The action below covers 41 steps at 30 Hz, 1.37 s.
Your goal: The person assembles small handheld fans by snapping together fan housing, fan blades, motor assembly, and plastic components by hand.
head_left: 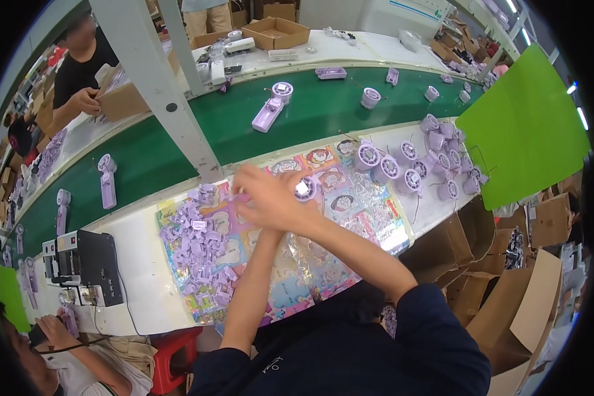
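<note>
My forearms cross at the wrists over a work surface covered with colourful printed sheets [290,290]. My right hand [264,201] lies over the left, its closed fingers at a small lavender plastic part [239,198]. Mostly hidden beneath it, my left hand [289,177] has its fingers against a round lavender fan head [304,189] with a pale square in its centre. A heap of small lavender plastic parts [198,244] lies to the left. Several more round lavender fan heads [389,168], some with thin wires, are grouped to the right.
A green conveyor belt [231,135] runs beyond the sheets, carrying a lavender handheld fan body [268,113] and other pieces. A white metal post [158,86] rises at the belt's near edge. A black machine [89,267] stands left; cardboard boxes [508,303] are right. Other people work at left.
</note>
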Available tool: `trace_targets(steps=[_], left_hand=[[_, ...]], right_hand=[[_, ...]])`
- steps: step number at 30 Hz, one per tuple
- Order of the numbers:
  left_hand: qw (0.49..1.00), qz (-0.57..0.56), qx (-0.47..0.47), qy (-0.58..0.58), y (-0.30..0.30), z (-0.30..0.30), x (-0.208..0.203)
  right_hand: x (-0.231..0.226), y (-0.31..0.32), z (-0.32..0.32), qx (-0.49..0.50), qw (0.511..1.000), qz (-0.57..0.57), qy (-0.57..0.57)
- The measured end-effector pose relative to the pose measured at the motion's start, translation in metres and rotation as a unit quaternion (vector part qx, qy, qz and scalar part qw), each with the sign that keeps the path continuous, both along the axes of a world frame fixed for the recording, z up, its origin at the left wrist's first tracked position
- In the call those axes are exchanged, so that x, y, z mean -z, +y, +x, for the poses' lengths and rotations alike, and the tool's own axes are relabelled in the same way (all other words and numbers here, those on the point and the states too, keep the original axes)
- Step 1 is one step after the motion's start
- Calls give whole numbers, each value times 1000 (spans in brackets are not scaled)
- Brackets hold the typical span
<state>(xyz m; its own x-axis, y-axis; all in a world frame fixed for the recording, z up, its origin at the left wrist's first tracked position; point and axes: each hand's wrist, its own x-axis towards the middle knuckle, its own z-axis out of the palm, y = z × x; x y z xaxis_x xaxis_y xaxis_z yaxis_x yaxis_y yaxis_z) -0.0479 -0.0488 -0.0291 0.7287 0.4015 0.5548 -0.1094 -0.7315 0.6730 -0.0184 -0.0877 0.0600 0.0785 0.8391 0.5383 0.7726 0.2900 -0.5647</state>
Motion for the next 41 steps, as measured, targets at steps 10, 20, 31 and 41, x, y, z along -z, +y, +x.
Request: trace_targets(steps=[10, 20, 31, 41], left_hand=[[992, -121, -29, 8, -20, 8, -24], [993, -116, -30, 11, -23, 9, -16], [983, -182, -16, 21, -24, 6, -21], [836, -537, 106, -40, -14, 0, -17]], right_hand=[[27, -99, 106, 190, 909, -24, 371], [49, -99, 101, 296, 944, -112, 90], [53, -99, 102, 267, 924, -190, 196], [74, -103, 103, 110, 912, -93, 383]])
